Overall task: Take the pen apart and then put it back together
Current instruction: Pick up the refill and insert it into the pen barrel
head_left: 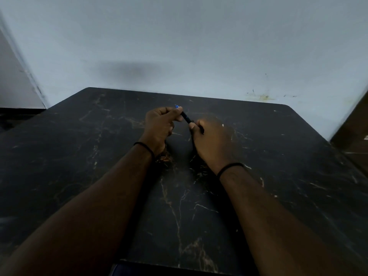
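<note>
Fingers (179, 109) of the left hand (159, 126) pinch the blue-tipped end of a dark pen (186, 117), while the right hand (211, 140) grips its other end. Both hands hold it above a black marbled bench (278, 156).

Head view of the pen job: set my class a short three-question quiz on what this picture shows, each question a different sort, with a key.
1. True or false: the pen lies flat on the table, untouched.
2. Multiple choice: which end of the pen does the left hand pinch? A) the blue-tipped end B) the middle C) neither
3. Fill in: each wrist wears a thin black ____.

Key:
1. False; both hands hold it above the table, the right hand gripping the nearer end.
2. A
3. band
</note>
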`<move>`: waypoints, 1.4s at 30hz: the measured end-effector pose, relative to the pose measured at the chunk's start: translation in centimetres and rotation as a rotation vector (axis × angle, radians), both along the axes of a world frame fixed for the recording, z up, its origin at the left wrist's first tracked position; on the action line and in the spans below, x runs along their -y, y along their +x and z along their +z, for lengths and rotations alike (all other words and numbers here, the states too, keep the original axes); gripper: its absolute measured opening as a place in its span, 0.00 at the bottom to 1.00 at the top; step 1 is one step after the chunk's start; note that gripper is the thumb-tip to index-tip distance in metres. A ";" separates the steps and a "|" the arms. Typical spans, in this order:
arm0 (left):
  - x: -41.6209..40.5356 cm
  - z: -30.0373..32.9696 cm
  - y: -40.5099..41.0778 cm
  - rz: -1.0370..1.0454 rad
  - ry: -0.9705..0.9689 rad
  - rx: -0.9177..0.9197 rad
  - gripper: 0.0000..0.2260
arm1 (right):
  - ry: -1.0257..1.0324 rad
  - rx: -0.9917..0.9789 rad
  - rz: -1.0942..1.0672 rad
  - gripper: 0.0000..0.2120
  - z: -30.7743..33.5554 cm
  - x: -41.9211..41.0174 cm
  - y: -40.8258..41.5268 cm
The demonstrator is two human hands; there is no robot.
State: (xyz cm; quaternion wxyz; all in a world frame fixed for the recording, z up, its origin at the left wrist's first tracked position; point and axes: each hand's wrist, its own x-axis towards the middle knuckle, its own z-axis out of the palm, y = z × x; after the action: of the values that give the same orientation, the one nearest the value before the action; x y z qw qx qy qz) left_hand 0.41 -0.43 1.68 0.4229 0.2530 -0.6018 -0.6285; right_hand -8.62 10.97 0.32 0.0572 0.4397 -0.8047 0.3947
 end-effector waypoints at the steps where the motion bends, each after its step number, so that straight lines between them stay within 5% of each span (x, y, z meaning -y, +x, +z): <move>1: 0.0 0.0 0.0 0.003 -0.001 0.001 0.07 | 0.022 -0.015 0.003 0.17 0.1 0.0 0.1; 8: -0.1 0.0 0.0 -0.011 -0.004 -0.003 0.06 | -0.088 0.093 0.021 0.08 -0.3 0.1 0.1; 17: 0.1 0.0 -0.1 -0.013 -0.010 0.018 0.06 | 0.009 0.003 -0.023 0.19 -0.4 0.3 -0.2; 25: 0.0 -0.1 0.0 -0.026 -0.020 0.032 0.11 | -0.085 0.116 0.008 0.06 -0.7 0.3 -0.2; 32: -0.4 0.3 0.1 -0.039 -0.030 0.039 0.12 | -0.014 0.003 -0.012 0.17 -0.4 0.3 0.0; 37: -0.7 0.4 0.1 -0.004 -0.011 0.031 0.13 | -0.048 0.035 0.019 0.06 -0.6 0.3 0.1; 42: -0.3 0.4 0.5 -0.011 0.058 -0.015 0.11 | -0.163 0.104 0.038 0.11 -0.7 0.2 0.3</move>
State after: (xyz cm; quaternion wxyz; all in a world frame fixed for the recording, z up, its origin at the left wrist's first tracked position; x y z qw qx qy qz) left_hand 0.87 -0.09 2.05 0.4166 0.2572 -0.5815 -0.6498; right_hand -8.31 10.73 -0.42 0.0436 0.4275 -0.7634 0.4822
